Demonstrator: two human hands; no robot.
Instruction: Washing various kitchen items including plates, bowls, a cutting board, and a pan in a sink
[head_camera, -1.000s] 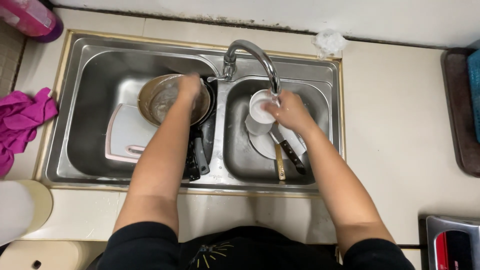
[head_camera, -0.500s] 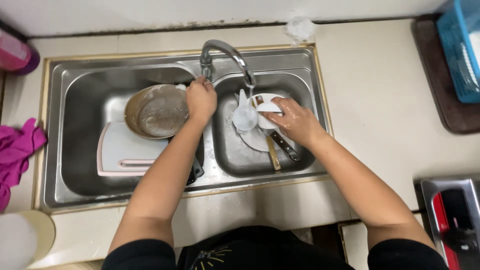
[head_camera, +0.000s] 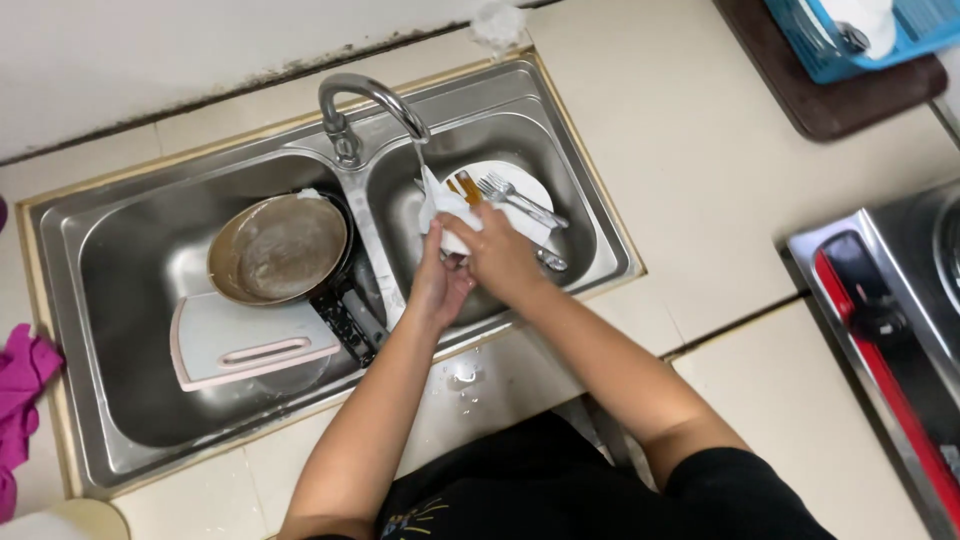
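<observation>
A: So, where's the white cup (head_camera: 445, 212)?

B: Just above the middle of the frame, over the right basin of the steel sink (head_camera: 120, 250), right under the faucet (head_camera: 370, 110) spout, with a thin stream of water falling onto it. It's tilted

A: And the hands?

B: Both are on it. The right hand (head_camera: 500, 255) is closed around the cup from the lower right; the left hand (head_camera: 440, 285) sits just below, fingers curled up against its underside. The two hands touch each other

A: What lies under them?

B: A white plate (head_camera: 525, 185) in the right basin, with a fork (head_camera: 520, 200) and other cutlery on top, one piece with a brown handle. Part of it is hidden by the hands

A: The left basin?

B: A round pan (head_camera: 280, 250) with a dull greyish film inside, its dark handle pointing toward the lower right. It rests partly on a white cutting board (head_camera: 250, 345) with a pinkish edge

A: Further out?

B: A pale tabletop (head_camera: 700, 180) all round. A blue rack (head_camera: 880, 30) on a brown mat at upper right, a red and steel appliance (head_camera: 890, 330) at the right edge, a pink cloth (head_camera: 20, 400) at the left edge
</observation>
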